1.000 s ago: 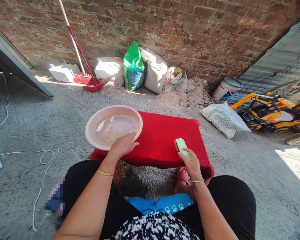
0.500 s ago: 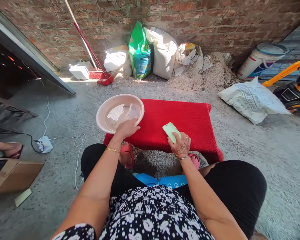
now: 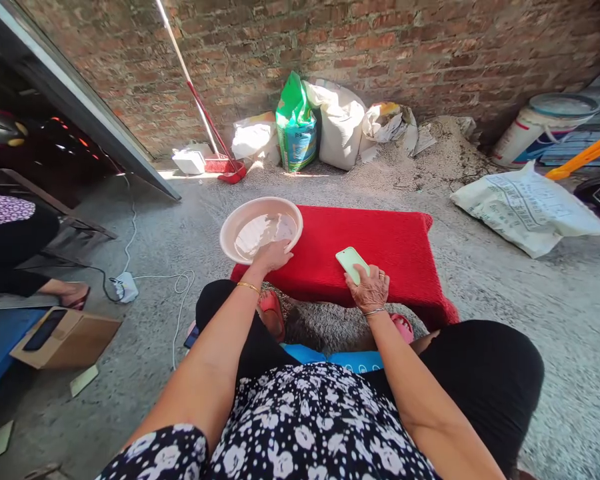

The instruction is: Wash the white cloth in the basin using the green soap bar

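A pale pink plastic basin (image 3: pixel 229 235) with clear water in it stands at the left end of a low bench covered with red cloth (image 3: pixel 375 230). My left hand (image 3: pixel 274 256) grips the basin's near right rim, its fingers over the inner side and the thumb outside. Over on the bench's near side, my right hand (image 3: pixel 371 288) holds a pale green phone case (image 3: pixel 351 260) flat against the cloth. The thumb lies on top of the case. I cannot tell whether a phone is inside it.
Several sacks (image 3: pixel 339 127), a broom and red dustpan (image 3: pixel 234 172) stand along the brick wall. A white sack (image 3: pixel 523 207) lies at the right. On the left are a cardboard box (image 3: pixel 75 337), a power strip (image 3: pixel 127 287) with cables, and another person's leg (image 3: pixel 17 250).
The view has swung left, so everything sits further right and more of the other person shows. Both hands keep their places on the basin rim and the phone case.
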Action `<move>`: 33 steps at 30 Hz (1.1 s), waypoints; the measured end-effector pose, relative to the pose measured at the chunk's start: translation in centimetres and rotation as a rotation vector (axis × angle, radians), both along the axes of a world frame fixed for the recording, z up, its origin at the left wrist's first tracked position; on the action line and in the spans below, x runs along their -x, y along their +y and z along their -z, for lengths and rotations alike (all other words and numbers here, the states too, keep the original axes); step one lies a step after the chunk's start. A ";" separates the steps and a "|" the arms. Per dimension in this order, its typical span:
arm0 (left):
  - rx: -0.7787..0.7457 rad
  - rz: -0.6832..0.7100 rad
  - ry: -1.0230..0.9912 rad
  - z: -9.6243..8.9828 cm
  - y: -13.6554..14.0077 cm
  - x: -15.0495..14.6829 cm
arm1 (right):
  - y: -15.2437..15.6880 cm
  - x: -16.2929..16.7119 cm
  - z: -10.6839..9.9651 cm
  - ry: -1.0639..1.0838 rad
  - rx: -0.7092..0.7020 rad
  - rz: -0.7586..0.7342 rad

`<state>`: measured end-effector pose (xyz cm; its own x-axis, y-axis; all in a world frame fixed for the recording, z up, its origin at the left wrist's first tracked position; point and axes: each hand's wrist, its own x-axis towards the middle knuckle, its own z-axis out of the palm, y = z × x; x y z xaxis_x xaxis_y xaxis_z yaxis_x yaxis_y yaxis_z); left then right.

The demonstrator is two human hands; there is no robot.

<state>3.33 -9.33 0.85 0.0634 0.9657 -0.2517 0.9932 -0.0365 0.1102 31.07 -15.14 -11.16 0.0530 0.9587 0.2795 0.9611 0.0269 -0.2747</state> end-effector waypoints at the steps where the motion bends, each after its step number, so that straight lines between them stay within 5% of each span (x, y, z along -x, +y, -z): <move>1: 0.008 -0.006 0.001 0.0 0.0 0.0 | 0.0 0.0 0.0 -0.001 -0.005 -0.001; 12: 0.028 -0.024 0.004 0.1 0.2 0.0 | 0.3 -0.2 0.9 -0.064 -0.183 -0.011; 33: -0.027 -0.026 0.010 0.3 0.1 -0.3 | 0.1 -0.6 0.5 -0.050 -0.123 -0.023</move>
